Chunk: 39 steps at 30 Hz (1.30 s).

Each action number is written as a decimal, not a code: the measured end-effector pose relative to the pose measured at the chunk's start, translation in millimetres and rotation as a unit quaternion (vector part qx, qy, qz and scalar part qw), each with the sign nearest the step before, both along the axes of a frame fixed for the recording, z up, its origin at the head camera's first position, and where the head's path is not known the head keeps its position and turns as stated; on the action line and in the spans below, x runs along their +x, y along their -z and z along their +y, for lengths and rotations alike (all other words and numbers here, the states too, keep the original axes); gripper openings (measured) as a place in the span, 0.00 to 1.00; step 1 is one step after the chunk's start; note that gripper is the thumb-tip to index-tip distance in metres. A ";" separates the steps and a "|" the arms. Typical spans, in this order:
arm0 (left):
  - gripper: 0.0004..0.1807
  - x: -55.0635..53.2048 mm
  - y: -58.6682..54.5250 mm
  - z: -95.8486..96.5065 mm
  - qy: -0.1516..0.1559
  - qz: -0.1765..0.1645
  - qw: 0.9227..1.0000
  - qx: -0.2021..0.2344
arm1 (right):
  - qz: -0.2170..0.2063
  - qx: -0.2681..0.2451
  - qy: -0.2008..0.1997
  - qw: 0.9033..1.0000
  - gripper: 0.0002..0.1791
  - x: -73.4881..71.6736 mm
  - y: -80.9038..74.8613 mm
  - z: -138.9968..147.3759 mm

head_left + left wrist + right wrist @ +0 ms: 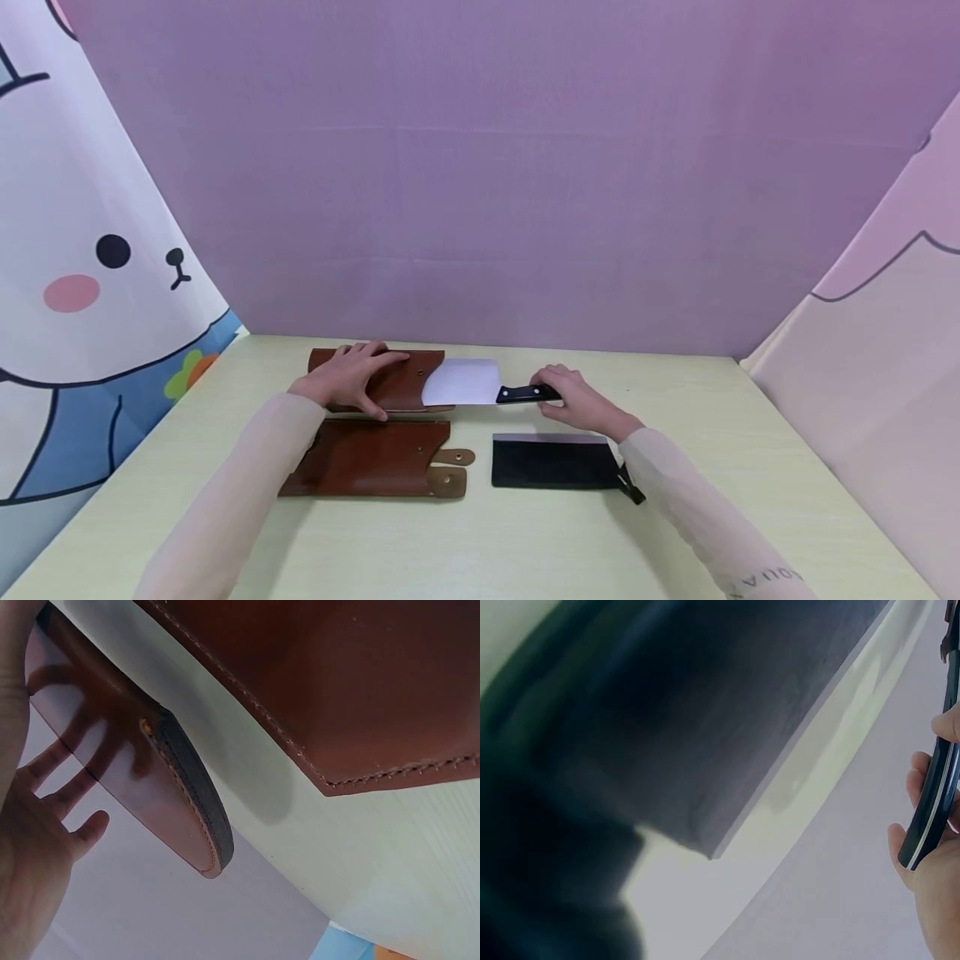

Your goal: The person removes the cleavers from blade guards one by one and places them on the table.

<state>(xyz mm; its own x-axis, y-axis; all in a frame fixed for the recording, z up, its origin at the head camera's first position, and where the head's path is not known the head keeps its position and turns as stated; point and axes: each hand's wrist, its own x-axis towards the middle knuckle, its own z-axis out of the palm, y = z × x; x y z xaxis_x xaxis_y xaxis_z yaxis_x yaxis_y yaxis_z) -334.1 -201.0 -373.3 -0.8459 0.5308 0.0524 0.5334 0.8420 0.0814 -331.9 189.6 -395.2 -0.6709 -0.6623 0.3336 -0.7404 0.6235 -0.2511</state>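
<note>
My left hand [351, 375] grips a brown leather sheath [415, 379] across its width, thumb at the near edge and fingers over the far edge. In the left wrist view, the fingers reflect in the glossy leather [161, 802]. My right hand [573, 398] holds the black riveted handle [525, 393] of a cleaver [462, 382]; in the right wrist view, fingers curl round that handle [932, 796]. The pale, broad blade points left, its front end hidden in the sheath's mouth.
A second brown sheath [375, 462] with two strap tabs lies nearer on the pale table [480, 550]. Below my right hand lies a dark-bladed cleaver [555, 464] with a light edge strip, its handle partly behind my sleeve. A purple cloth [487, 183] stands behind.
</note>
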 end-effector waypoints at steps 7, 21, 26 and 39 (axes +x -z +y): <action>0.54 1.2 -0.5 -2.5 -0.001 0.001 1.000 -0.001 | -0.016 0.000 0.014 1.000 0.15 -0.4 0.0 7.6; 0.55 1.9 2.6 -6.9 0.002 0.016 1.000 0.014 | -0.024 -0.011 0.016 1.000 0.15 3.0 1.4 21.6; 0.54 2.9 2.2 -7.8 0.000 0.014 1.000 0.015 | -0.021 -0.008 0.026 0.999 0.15 3.4 2.4 25.8; 0.55 3.0 3.9 -10.0 -0.005 0.007 1.000 0.016 | -0.004 -0.012 0.032 0.999 0.15 2.5 6.1 38.8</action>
